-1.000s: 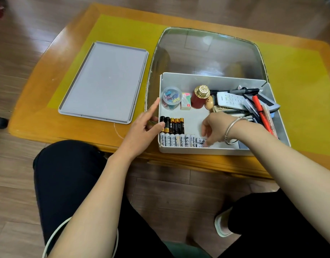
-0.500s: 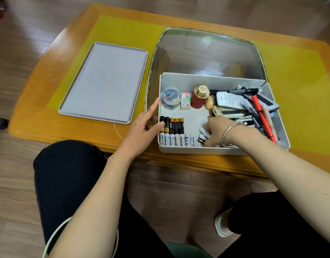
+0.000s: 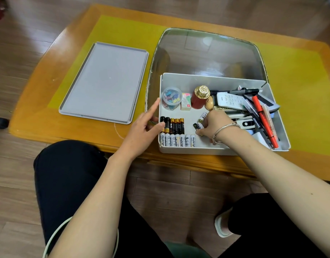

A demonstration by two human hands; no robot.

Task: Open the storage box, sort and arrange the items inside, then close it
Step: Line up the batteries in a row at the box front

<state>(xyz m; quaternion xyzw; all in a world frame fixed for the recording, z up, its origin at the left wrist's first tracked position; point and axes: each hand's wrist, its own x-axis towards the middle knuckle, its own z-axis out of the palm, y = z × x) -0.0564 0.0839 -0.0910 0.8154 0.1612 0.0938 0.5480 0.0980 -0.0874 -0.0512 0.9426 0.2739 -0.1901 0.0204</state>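
The white storage box [image 3: 212, 77] stands open on the table, its grey lid [image 3: 104, 81] lying flat to the left. Black and white batteries [image 3: 174, 132] lie in rows in the box's front left corner. My right hand [image 3: 211, 125] is inside the box and pinches loose batteries [image 3: 198, 126] in the middle of the floor. My left hand [image 3: 146, 127] rests on the box's left wall with fingers extended. A tub of clips [image 3: 170, 98], an eraser [image 3: 185, 101], a red jar [image 3: 199, 97], remotes [image 3: 229, 100] and pens [image 3: 263, 120] fill the back and right.
The box sits on a wooden table [image 3: 39, 112] with a yellow mat [image 3: 123, 32] and a glass panel [image 3: 207, 51] behind it. My knees and wood flooring lie below the table's front edge.
My right hand has lifted from the front row of white batteries toward the box's middle, now holding loose batteries. My left hand has stayed on the box's left wall.
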